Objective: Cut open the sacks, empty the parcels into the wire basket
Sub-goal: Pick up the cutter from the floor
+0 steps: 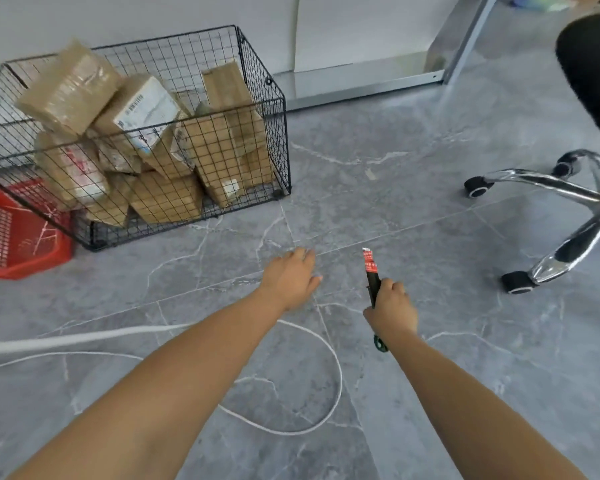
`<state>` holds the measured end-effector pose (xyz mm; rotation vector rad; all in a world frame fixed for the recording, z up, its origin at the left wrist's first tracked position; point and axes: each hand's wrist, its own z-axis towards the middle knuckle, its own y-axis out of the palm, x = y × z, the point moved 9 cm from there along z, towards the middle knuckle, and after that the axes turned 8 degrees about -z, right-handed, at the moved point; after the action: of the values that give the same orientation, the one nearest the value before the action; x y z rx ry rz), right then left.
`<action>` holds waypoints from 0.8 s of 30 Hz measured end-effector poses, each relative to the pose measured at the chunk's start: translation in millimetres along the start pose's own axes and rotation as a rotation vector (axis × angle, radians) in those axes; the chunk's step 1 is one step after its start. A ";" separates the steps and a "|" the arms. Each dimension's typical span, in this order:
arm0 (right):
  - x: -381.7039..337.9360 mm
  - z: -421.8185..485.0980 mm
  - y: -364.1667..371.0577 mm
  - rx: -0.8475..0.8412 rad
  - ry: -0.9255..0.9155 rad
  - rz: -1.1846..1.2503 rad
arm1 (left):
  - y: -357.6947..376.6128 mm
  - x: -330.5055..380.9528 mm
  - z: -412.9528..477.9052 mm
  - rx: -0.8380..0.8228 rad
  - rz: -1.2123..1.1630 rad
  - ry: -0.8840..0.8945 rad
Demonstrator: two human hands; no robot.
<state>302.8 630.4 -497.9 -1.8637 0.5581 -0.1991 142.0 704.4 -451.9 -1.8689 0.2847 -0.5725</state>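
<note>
Where the grey marbled floor point(413, 161) runs back to the wall, a black wire basket point(257, 64) stands on it at the far left, open on top. Brown cardboard parcels point(142, 109) are heaped inside, tipped at all angles, and the top ones stick up above the rim. One of them shows a white printed label.

Behind the basket and to its right, a pale metal frame point(361, 81) stands along the wall. The chrome legs of a swivel chair point(568, 192) spread across the floor at the far right on black castors. Above them is part of another person in dark clothing point(589, 64).

A red plastic tray point(18, 237) lies touching the basket's near left corner, partly tucked behind the wire. A white cord point(336, 358) loops over the tiles beneath the person's bare forearms.

The left hand point(290, 278) reaches forward, palm down, fingers loose and slightly spread, holding nothing. I cannot tell whether it touches the floor. It is well short of the basket.

The right hand point(392, 306) is wrapped round the black handle of a box knife point(371, 268). The knife's red front end points up and away, and a green tip shows below the wrist.
</note>
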 end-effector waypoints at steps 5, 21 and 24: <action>-57.7 -27.9 -158.3 0.139 -0.117 0.014 | -137.9 25.1 -25.1 0.087 -0.042 -0.040; -265.0 -191.1 -619.4 0.293 -0.374 -0.103 | -636.9 28.4 -183.4 0.308 0.116 -0.123; -295.7 -209.3 -670.5 0.325 -0.408 -0.112 | -696.3 19.2 -200.2 0.317 0.148 -0.151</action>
<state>148.6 768.9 235.5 -1.5601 0.1294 0.0194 2.2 787.0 254.4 -1.5602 0.2161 -0.3500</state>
